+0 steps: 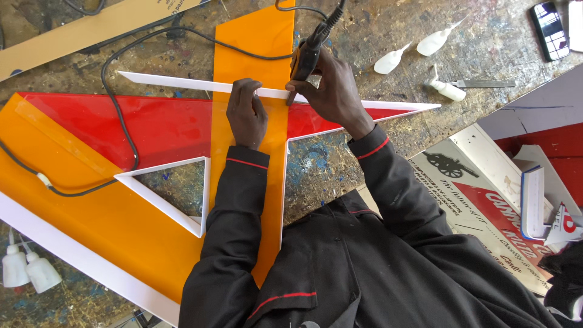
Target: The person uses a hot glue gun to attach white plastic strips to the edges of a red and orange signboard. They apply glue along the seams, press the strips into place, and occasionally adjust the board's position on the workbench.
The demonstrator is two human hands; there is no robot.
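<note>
Down on the workbench (376,42), seen from the head camera, both hands are busy at the middle of a large acrylic sign piece. Left hand (246,112) lies palm down, fingers together and flat, pressing on the thin white strip (182,82) where it crosses the orange panel (255,42). Right hand (331,91) sits just beside it, wrapped tight around a black corded hand tool (306,58), its tip down on that same white strip right next to the left fingertips. From the top of the tool a black cable (121,121) loops away past the left hand, over the red panel (158,127) and on across the orange sheet.

Below the left wrist there's a triangular cut-out edged in white (167,194), bare bench showing through it. The red panel tapers to a long white-edged point out beyond the right hand.

That surface is rough wood, scarred and blotched with blue and grey paint. Up past the right hand lie small white plastic squeeze bottles (434,42) and a flat metal file (483,84); a dark phone (548,30) rests at the far corner. Off to the right forearm's side sits a printed red and white board (486,200). Far out beyond the left elbow, two white bottles (27,270) stand at the bench edge, and a brown board (79,30) lies up top.
</note>
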